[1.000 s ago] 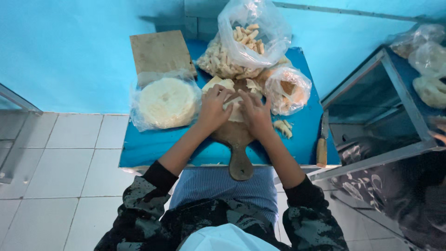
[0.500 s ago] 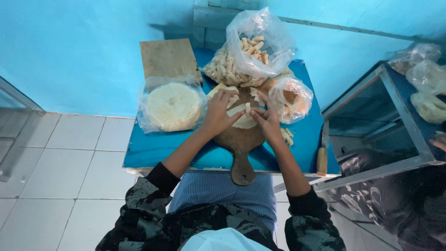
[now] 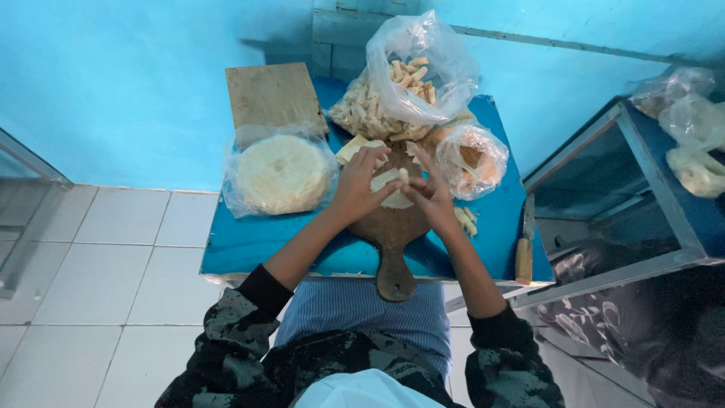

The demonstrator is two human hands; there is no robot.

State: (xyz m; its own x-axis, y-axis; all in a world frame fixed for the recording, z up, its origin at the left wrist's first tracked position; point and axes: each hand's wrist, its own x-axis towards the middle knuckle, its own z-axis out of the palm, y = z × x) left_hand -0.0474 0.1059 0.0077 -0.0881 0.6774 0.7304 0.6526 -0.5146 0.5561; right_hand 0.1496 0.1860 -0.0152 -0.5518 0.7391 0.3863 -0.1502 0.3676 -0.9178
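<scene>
At frame centre, our left hand (image 3: 361, 185) and right hand (image 3: 430, 193) pinch a half-folded wrapper (image 3: 393, 189) closed — finished rolls (image 3: 411, 75) bagged above, unused wrappers (image 3: 281, 172) stacked left.

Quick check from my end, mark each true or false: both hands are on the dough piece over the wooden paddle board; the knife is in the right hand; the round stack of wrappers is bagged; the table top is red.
1. Both hands, left hand and right hand, are on the pale dough piece over the wooden paddle board. True.
2. The knife is in the right hand. False: it lies on the table's right edge, apart from the hand.
3. The round stack of wrappers sits inside a clear plastic bag. True.
4. The table top is red. False: it is blue.
</scene>
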